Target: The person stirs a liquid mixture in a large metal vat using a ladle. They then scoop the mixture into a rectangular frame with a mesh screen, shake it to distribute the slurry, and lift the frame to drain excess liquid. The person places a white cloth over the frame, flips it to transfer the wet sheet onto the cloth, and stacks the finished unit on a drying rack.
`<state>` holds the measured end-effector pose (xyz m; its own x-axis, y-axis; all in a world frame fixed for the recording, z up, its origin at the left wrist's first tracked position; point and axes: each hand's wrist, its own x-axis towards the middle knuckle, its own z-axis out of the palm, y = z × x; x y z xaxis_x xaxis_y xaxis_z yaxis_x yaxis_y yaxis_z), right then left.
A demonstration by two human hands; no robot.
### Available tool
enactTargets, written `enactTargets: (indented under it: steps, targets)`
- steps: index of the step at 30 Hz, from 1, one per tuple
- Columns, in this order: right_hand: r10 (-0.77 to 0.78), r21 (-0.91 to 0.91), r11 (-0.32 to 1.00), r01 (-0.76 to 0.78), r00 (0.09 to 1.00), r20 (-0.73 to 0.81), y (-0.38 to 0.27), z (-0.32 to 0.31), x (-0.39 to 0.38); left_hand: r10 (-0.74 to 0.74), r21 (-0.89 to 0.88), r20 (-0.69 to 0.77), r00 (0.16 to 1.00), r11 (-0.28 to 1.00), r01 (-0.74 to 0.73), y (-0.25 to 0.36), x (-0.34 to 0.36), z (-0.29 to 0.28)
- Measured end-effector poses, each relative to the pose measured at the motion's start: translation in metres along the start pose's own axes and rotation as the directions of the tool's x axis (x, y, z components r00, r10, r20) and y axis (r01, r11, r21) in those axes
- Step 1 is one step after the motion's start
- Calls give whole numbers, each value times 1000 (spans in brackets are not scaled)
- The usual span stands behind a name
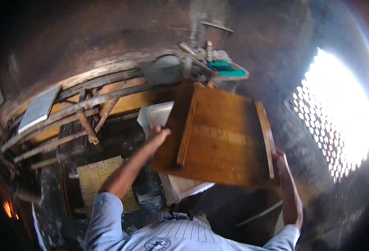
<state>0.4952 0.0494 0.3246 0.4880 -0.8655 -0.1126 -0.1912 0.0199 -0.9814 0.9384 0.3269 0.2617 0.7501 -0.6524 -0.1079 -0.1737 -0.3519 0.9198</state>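
A broad brown wooden board (222,142) with two raised battens across it is held up in front of me, tilted. My left hand (158,136) is closed on its left edge. On the opposite edge, beside the right batten (264,138), my right hand (279,161) grips the board, its fingers partly hidden. Behind and below the board, a white cloth-covered tray or frame (155,115) shows at its corners; the board covers its middle.
Left of me runs a rough timber rack (84,104) with a pale flat panel (40,108) on it. A yellowish woven mat (103,180) lies low at left. Flames (9,209) glow at the far left. A cluttered ledge holds a green cloth (226,69). A bright lattice opening (318,125) is at right.
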Motion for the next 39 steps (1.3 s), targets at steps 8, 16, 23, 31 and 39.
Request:
enactTargets:
  steps: [8, 16, 23, 31, 39]
  targets:
    - [-28, -266, 962, 62, 991, 132, 129, -55, 131, -91, -195, -170, 981, 979, 57, -81, -101, 87]
    - [-40, -151, 980, 130, 871, 490, 147, -25, 275, -235, -246, -429, 872, 959, 137, -73, -106, 148]
    - [-120, -515, 752, 413, 853, 508, 140, -17, 297, -83, 348, -432, 898, 903, 251, -61, -76, 127]
    - [-582, -562, 313, 766, 622, 524, 156, 89, 323, -58, 589, -406, 912, 747, 310, -46, 15, 212]
    - [-287, -654, 293, 697, 717, 636, 152, 112, 307, -205, 482, -381, 901, 788, 384, -74, 18, 200]
